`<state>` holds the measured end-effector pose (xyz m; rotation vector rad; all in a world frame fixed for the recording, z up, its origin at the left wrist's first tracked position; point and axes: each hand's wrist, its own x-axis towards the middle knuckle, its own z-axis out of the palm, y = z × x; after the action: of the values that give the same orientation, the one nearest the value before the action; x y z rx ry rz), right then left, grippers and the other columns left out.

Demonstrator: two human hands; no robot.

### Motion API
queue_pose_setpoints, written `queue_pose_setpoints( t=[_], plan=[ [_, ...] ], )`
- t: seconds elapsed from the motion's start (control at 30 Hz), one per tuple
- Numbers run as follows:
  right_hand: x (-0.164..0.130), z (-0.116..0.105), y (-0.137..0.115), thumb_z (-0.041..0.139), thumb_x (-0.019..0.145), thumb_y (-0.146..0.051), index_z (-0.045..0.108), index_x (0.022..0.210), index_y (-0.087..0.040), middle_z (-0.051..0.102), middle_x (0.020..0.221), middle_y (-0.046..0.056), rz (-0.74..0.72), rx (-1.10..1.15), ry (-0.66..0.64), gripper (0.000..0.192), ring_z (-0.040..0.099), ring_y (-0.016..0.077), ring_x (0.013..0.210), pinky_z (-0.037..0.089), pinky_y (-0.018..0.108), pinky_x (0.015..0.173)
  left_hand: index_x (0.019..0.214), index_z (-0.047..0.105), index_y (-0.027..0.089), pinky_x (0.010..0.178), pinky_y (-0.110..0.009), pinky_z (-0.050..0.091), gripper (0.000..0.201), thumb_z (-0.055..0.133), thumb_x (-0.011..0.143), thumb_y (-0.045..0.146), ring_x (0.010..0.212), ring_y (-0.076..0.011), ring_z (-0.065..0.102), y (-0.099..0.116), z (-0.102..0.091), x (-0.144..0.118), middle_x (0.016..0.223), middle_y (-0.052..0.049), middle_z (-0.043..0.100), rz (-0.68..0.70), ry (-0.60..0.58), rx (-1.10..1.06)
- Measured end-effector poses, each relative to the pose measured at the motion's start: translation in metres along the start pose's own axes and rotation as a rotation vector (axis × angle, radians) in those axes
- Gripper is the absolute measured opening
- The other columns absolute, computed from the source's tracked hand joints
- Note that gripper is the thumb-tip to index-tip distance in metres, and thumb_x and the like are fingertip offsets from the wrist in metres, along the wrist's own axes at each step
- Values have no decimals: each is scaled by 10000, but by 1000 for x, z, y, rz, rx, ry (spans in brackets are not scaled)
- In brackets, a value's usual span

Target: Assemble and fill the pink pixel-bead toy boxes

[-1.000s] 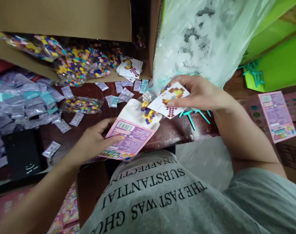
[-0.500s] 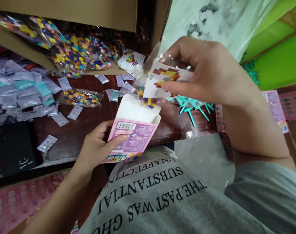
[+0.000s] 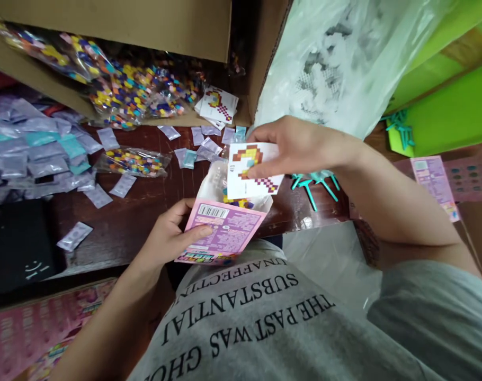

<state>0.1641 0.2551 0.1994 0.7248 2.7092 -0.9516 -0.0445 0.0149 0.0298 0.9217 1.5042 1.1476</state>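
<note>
While the left hand (image 3: 167, 238) grips the small pink printed cardboard box (image 3: 225, 233) just below the middle of the frame, thumb laid across its barcoded face and fingers wrapped behind, the box's open white mouth points up and away toward the top of the picture. Directly above that mouth the right hand (image 3: 300, 148) pinches a white paper card printed with a pixel pattern (image 3: 251, 170), thumb beneath and fingers over its right edge. Along with it the hand seems to hold a clear plastic packet of coloured bricks (image 3: 235, 200), whose lower end already sits inside the opening; just how the fingers grip the packet I cannot tell.

The card lies up and right of the box, its lower edge touching or just overlapping the box's rim. The box's long axis runs from lower left to upper right, roughly in line with the card, so the right hand is the nearer one to the opening.

Around them on the dark wooden table (image 3: 145, 211) lie a loose packet of mixed bricks (image 3: 133, 160), small lilac sachets (image 3: 38, 159) at the left, teal plastic tools (image 3: 314, 184) by the right wrist, and a stack of similar cards (image 3: 217, 105) at the upper middle.
</note>
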Motion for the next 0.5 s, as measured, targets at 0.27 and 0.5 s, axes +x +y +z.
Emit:
queue_pose_setpoints(
  t=[0.27, 0.5],
  plan=[
    [21, 42, -10, 814, 969, -342, 698, 1396, -187, 732, 1368, 128, -58, -82, -82, 469, 692, 321, 1230, 558, 428, 1065, 1124, 774, 236, 731, -392, 686, 534, 983, 718, 513, 821, -260, 773, -14, 9, 10, 1019, -86, 844, -56, 53, -96],
    [4, 21, 20, 524, 1159, -394, 617, 1599, -169, 615, 1656, 152, -163, -10, 224, 503, 578, 286, 1540, 500, 439, 1253, 927, 718, 238, 742, -365, 692, 424, 986, 626, 371, 822, -242, 769, -29, -19, -9, 941, -43, 820, -47, 350, -121]
  ],
)
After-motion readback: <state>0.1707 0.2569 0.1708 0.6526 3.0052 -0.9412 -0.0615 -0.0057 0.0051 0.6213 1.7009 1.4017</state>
